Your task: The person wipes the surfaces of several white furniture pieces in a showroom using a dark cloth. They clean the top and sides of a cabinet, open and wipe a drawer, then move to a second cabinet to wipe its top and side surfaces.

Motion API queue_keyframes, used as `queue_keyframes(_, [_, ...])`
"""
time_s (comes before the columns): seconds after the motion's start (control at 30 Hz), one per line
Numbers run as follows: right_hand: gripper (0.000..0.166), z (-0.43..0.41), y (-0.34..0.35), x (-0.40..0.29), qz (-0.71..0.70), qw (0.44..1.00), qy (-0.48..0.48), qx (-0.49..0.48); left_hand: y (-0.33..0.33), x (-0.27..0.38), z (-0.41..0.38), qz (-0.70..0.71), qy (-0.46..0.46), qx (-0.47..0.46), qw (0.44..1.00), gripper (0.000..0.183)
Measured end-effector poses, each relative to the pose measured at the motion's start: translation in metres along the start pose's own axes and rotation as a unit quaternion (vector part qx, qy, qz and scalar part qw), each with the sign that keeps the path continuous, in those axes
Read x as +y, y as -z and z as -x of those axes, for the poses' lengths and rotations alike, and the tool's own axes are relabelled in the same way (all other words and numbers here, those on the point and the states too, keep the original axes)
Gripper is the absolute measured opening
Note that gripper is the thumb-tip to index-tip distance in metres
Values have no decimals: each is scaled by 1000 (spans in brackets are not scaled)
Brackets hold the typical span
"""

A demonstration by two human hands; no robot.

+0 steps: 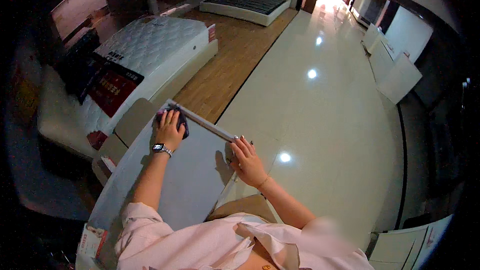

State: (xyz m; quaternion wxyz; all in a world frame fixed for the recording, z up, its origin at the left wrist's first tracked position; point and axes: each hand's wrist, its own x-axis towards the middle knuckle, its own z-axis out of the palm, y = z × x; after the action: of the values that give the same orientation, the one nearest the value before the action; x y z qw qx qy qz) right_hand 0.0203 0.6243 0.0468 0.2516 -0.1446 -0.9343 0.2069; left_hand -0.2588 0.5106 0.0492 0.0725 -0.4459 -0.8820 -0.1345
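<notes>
A pale panel (187, 168) with a raised rim (206, 123) along its far side lies before me. Near its far left corner my left hand (170, 129) presses on a dark cloth (183, 124), fingers spread over it; a wristwatch (162, 149) is on that wrist. My right hand (245, 159) rests at the panel's far right corner, its fingers over the rim and its thumb side partly hidden. No separate object shows in that hand.
To the left stands a bed with a quilted mattress (150, 41), beside beige padded chairs (137, 120). A slatted bed frame (245, 2) is farther off. White cabinets (399, 78) line the right side of the tiled floor (318, 120). A printed card (91, 240) sits at lower left.
</notes>
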Motion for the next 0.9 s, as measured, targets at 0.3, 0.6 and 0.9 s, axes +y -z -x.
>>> queue_keyframes(0.3, [41, -6, 11, 53, -232, 972, -31, -32, 8, 88, 30, -20, -19, -44, 999, 56])
queue_keyframes(0.6, [36, 0, 57, 111, -342, 921, 24, -183, 14, 174, 98, 4, -27, -114, 993, 56])
queue_keyframes(0.9, [32, 28, 145, 256, -401, 897, -111, -147, 34, 269, 47, 183, 228, 182, 939, 38])
